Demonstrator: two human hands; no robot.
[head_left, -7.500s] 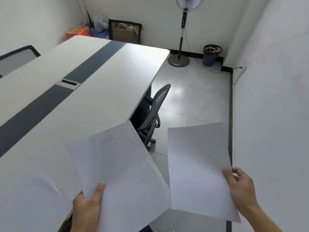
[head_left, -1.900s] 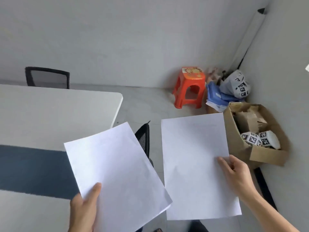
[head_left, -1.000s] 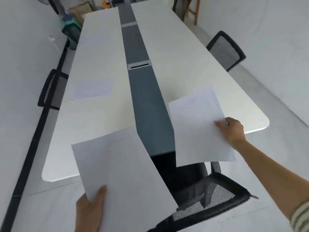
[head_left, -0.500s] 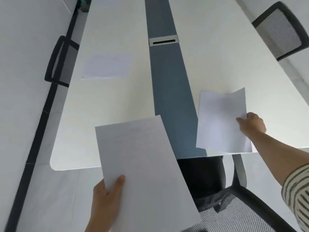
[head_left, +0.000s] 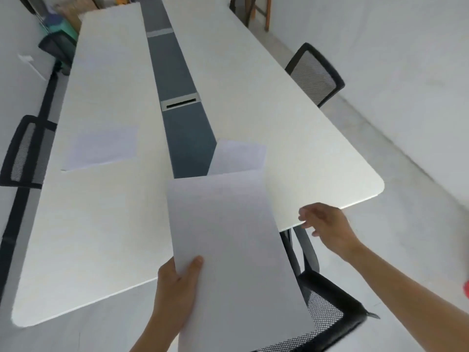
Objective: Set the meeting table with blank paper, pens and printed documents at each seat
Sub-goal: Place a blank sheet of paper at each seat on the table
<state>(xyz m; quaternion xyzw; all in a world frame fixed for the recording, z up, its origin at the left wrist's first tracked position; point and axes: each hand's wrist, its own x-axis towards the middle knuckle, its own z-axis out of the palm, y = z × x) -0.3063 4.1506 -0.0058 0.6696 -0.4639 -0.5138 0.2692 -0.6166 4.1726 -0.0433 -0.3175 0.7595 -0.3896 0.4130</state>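
Now the blank white paper sheet [head_left: 228, 237] hangs over the near edge of the long white meeting table [head_left: 304, 148], its long axis running up the table. The left hand [head_left: 175, 288] pinches its near short edge, thumb on top. The right hand [head_left: 327, 227], fingers loose and empty, hovers just right of it, toward the near right corner.
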